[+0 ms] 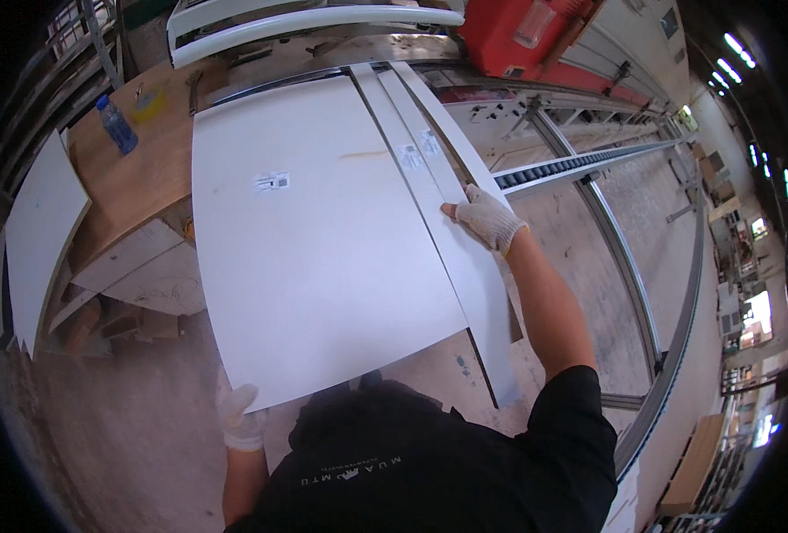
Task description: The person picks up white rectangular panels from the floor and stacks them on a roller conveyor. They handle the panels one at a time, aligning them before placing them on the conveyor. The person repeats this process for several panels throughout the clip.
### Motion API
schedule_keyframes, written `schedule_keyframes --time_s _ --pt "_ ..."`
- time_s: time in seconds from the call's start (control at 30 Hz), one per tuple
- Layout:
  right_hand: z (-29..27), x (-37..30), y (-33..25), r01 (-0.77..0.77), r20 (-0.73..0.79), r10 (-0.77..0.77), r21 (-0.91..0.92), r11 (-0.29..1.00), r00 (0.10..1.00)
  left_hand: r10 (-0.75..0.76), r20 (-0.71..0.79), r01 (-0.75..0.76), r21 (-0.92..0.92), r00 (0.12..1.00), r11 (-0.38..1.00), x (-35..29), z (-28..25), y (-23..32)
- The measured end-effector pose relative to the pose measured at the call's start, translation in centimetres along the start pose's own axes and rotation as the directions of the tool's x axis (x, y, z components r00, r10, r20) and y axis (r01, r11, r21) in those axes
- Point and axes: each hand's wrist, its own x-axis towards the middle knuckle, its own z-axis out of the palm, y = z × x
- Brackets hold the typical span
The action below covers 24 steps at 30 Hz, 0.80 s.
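Note:
A large white panel [323, 240] with a printed label lies flat in front of me, its near end reaching out toward my body. At its near left corner, my left hand [245, 417], in a pale knitted glove, is closed on the edge; its fingertips are partly hidden. Along the panel's right side runs a long narrow white panel [478, 284], with a thin dark gap between the two. My gloved right hand [490, 220] grips this narrow panel, thumb across its top. Another white strip [438, 111] lies beside it, near my right fingers.
A brown board [158, 182] at left carries a blue plastic bottle [117, 126] and a yellow tape roll [148, 107]. A white offcut [43, 235] leans farther left. Metal rails with a black cable chain [580, 164] extend right. A red machine [522, 40] stands at the back.

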Motion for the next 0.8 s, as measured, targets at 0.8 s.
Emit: schedule_keyframes --time_s 0.8 --pt "-0.7 -0.6 -7.3 -0.075 -0.125 -0.005 -0.625 0.777 0.992 -0.260 -0.046 0.263 0.080 0.964 0.961 0.5 2.9 1.3"
